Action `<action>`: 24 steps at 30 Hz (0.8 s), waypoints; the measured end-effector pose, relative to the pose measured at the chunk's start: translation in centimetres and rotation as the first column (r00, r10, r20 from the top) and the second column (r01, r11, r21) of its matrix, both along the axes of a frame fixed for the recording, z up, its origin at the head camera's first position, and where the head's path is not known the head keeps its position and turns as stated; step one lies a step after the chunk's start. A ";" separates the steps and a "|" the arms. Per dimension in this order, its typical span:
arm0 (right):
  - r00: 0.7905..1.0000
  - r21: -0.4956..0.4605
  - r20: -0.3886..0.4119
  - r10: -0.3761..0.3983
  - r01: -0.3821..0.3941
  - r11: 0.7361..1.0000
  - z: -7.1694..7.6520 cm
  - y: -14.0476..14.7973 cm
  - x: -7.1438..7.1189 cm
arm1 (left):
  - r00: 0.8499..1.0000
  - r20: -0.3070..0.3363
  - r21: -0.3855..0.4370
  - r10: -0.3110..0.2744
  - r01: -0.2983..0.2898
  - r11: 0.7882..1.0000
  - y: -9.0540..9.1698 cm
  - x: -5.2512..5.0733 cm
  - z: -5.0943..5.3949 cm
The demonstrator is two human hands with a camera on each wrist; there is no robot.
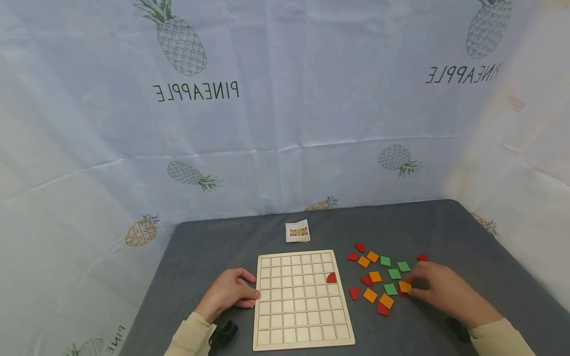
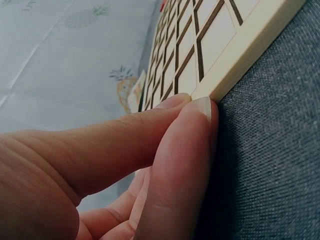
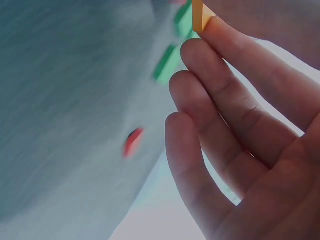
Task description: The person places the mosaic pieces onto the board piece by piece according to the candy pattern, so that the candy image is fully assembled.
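A wooden grid board lies on the table, with one red quarter-round piece in a cell near its right edge. My left hand is at the board's left edge; in the left wrist view its thumb and finger pinch the board's rim. To the right, my right hand pinches an orange piece between thumb and forefinger, above a red piece mostly covered by it. The right wrist view shows that orange piece at the fingertips, the other fingers loosely extended.
Several loose orange, green and red pieces lie between the board and my right hand. A small card with a coloured grid pattern is behind the board. A pineapple-print cloth hangs around the grey table.
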State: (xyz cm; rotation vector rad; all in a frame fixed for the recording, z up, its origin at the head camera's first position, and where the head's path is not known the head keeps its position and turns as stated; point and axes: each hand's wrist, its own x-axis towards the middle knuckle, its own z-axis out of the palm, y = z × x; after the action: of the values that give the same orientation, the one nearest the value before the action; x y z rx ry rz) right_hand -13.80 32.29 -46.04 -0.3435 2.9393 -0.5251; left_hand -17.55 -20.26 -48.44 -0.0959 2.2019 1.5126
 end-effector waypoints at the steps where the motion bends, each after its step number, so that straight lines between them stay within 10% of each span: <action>1: 1.000 -0.012 -0.007 0.013 -0.013 1.000 0.1 -0.5 -0.2 | 1.000 0.002 -0.001 0.003 -0.003 1.000 0.0 0.0 -0.1; 24: 0.958 -0.181 -0.086 0.274 -0.286 0.941 -0.2 -13.3 -2.6 | 1.000 -0.013 0.007 -0.013 0.013 1.000 0.0 0.1 0.2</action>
State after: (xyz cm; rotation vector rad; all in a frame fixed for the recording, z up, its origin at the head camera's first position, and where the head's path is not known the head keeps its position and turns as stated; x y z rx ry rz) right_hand -16.42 19.04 -46.27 -0.7990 2.8287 -0.7676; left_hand -17.43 -20.27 -48.20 -0.0700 2.2031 1.5182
